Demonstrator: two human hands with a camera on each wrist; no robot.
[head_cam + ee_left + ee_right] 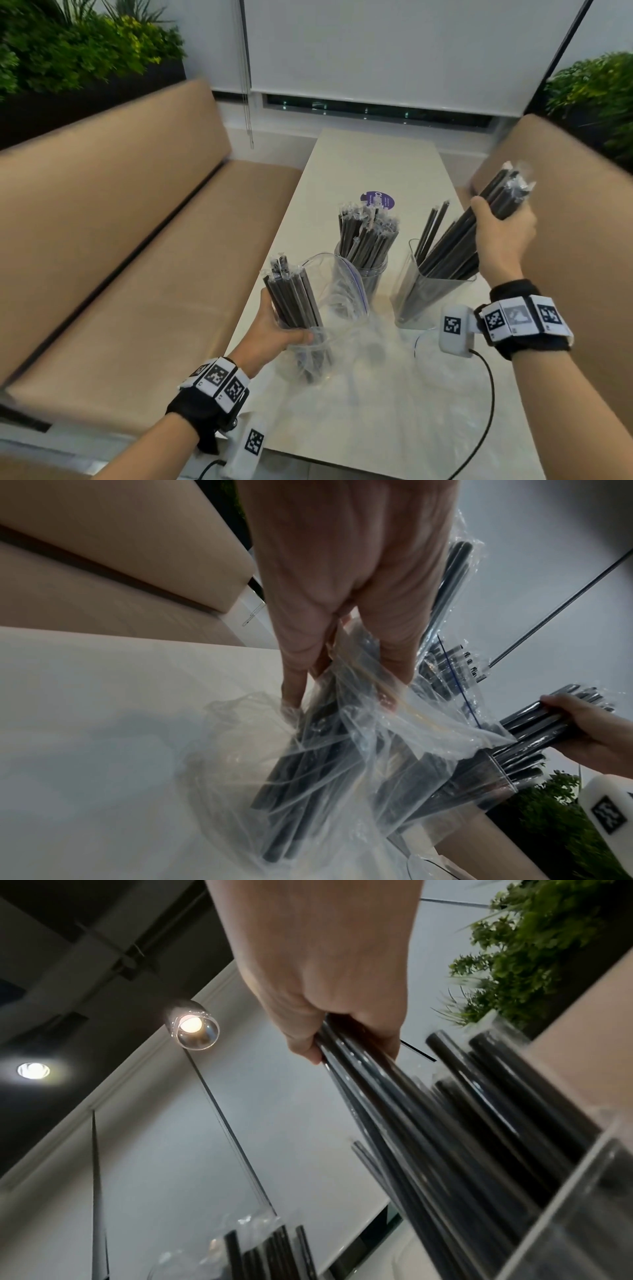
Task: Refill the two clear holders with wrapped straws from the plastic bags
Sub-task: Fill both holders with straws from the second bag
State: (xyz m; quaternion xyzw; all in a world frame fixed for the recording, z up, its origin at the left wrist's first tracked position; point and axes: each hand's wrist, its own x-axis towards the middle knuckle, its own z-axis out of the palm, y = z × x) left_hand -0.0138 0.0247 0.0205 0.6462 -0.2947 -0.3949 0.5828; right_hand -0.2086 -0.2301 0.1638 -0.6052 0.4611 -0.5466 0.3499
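Note:
My left hand (274, 329) grips a clear plastic bag (308, 353) around a bundle of dark wrapped straws (294, 298) that sticks up out of it, at the table's near left. In the left wrist view the fingers (298, 653) pinch the bag's film (359, 739) over the straws. My right hand (501, 236) holds a second bundle of straws (493, 205), tilted, its lower ends inside the square clear holder (431, 298). The right wrist view shows that grip (346, 1031) and the holder's rim (582, 1158). A round clear holder (368, 274) behind stands packed with straws.
The pale table (373, 161) runs away from me between two tan benches (120, 240). A zip bag (346, 287) stands open in front of the round holder. A purple sticker (378, 200) lies farther back. Crumpled plastic (394, 394) covers the near table. Planters stand behind both benches.

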